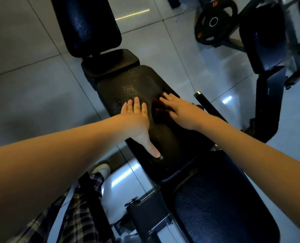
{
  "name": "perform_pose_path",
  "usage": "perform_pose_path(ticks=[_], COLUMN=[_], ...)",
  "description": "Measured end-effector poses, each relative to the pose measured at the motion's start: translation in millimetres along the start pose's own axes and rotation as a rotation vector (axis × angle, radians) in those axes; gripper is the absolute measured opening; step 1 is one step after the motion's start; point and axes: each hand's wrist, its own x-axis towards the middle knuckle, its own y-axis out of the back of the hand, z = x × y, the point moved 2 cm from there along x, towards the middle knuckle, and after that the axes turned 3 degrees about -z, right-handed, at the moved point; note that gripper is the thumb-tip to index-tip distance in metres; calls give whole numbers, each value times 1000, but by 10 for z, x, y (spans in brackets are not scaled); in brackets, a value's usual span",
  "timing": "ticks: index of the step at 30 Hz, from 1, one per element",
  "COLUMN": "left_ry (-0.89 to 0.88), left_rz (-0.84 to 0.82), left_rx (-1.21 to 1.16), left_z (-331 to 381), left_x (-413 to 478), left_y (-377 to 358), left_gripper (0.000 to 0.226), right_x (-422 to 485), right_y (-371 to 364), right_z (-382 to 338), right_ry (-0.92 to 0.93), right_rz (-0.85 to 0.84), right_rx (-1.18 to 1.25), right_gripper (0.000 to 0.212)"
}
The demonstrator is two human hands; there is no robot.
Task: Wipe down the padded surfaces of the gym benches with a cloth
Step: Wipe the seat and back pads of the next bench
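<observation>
A black padded gym bench [128, 85] runs from lower right to upper left through the middle of the view. My left hand [137, 120] lies flat on its seat pad with straight fingers and the thumb spread toward me. My right hand [179, 109] presses flat on a dark red cloth [158, 111] lying on the same pad, just right of the left hand. Wet droplets glisten on the pad ahead of the fingers. A dark blue pad [215, 204] continues the bench toward me.
Another blue backrest pad [87, 23] stands beyond the bench. A second bench [266, 50] and a black weight plate [214, 21] are at the upper right. A black bar [207, 104] sticks out beside my right wrist. My plaid trouser leg and shoe [101, 169] stand on the tiled floor.
</observation>
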Motion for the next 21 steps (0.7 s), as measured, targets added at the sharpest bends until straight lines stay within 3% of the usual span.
perform_pose_path(ticks=[9,16,21], left_ry=[-9,-52,-37], left_rz=[-19,12,-5], left_rx=[-6,-34,-22], left_z=[-30,-75,-62], left_x=[14,-22,1], left_y=[-4,-30,-21], left_gripper=[158,156,158], right_x=[1401,323,-29], right_y=[240,108,4], right_z=[-249,-96,-72], right_ry=[-115,45,-18], right_rz=[90,13,-19], right_rx=[-40,-51,-203], right_gripper=[52,54,55])
